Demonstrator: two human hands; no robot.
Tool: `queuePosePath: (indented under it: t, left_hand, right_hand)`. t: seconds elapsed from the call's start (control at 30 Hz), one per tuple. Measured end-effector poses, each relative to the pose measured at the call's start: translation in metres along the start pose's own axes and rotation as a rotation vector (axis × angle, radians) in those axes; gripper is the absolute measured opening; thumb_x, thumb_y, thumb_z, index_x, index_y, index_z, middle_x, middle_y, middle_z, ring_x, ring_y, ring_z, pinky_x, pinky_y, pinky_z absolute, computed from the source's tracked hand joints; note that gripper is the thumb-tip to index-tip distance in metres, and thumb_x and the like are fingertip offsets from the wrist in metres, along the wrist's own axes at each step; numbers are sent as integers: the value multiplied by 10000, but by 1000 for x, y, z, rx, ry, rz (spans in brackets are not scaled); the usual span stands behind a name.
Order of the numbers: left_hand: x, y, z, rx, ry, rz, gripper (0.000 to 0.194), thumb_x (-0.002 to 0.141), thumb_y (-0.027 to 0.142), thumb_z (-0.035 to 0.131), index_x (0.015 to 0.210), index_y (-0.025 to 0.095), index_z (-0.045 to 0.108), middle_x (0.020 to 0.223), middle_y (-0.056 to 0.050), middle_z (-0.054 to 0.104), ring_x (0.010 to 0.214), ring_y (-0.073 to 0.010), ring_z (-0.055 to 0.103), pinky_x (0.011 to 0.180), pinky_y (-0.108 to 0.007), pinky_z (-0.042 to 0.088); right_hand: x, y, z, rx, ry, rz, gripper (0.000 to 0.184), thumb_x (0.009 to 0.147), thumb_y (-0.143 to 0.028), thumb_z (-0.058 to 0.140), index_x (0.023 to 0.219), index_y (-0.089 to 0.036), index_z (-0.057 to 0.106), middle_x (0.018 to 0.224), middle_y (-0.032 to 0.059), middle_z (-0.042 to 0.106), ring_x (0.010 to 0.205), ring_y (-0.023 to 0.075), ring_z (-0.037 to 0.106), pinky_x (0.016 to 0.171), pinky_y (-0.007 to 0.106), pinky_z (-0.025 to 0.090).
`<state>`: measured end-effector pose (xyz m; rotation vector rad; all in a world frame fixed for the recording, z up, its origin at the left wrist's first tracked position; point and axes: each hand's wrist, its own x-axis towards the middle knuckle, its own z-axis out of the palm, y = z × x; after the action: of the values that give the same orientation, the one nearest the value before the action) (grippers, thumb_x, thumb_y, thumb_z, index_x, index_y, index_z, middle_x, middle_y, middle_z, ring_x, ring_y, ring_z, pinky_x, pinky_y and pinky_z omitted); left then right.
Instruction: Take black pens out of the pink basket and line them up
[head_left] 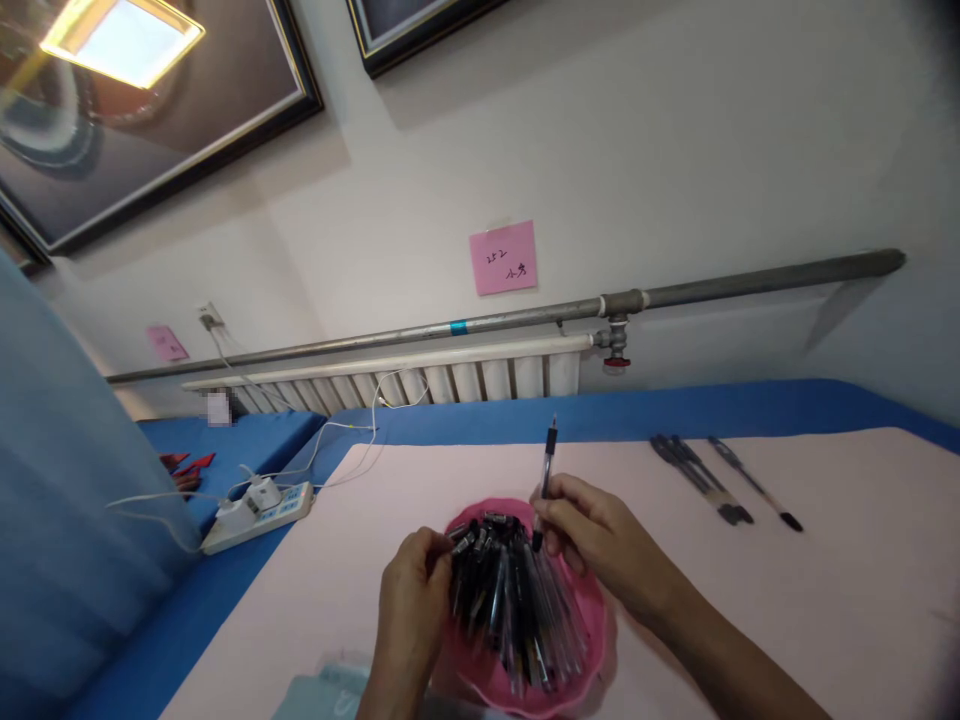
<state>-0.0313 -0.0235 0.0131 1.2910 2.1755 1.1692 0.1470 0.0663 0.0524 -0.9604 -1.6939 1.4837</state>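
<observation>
A pink dish point(592, 640) sits on the pale pink sheet near me and holds several black pens point(510, 600) in a heap. My right hand point(592, 540) is closed on one pen point(546, 470), which stands nearly upright over the far rim of the dish. My left hand point(409, 600) rests at the left side of the dish, with its fingers curled on the ends of pens in the heap.
Three pens point(720, 480) lie loose at the far right of the pink sheet point(825, 600). A white power strip point(259, 515) with plugs and cables lies on the blue table cover at left. A radiator point(420, 380) and a pipe run along the wall behind.
</observation>
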Motion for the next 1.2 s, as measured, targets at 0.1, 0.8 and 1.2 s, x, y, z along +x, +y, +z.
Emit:
queuePosePath:
  t: [0.1, 0.8, 1.2]
  left_hand:
    - [1, -2, 2, 53, -12, 3, 167, 713, 193, 437, 756, 213, 597, 793, -15, 652, 776, -165, 593, 719, -271, 425]
    - [-1, 7, -9, 223, -99, -24, 218, 655, 73, 442, 705, 192, 618, 744, -19, 642, 730, -153, 565, 668, -249, 384]
    - [-7, 16, -12, 399, -230, 4, 148, 657, 131, 477, 653, 184, 615, 705, -27, 599, 675, -153, 528, 610, -251, 332]
  right_hand:
    - [-1, -1, 1, -22, -12, -7, 155, 778, -247, 458, 630, -205, 477, 486, -67, 507, 420, 85, 421, 435, 209, 311]
    - [-3, -4, 2, -104, -18, -51, 125, 780, -249, 478, 666, -213, 514, 525, -65, 496, 504, 105, 464, 509, 222, 349]
    - [-1, -3, 2, -137, -2, -70, 113, 759, -247, 503, 652, -211, 517, 552, -63, 500, 513, 105, 475, 501, 222, 349]
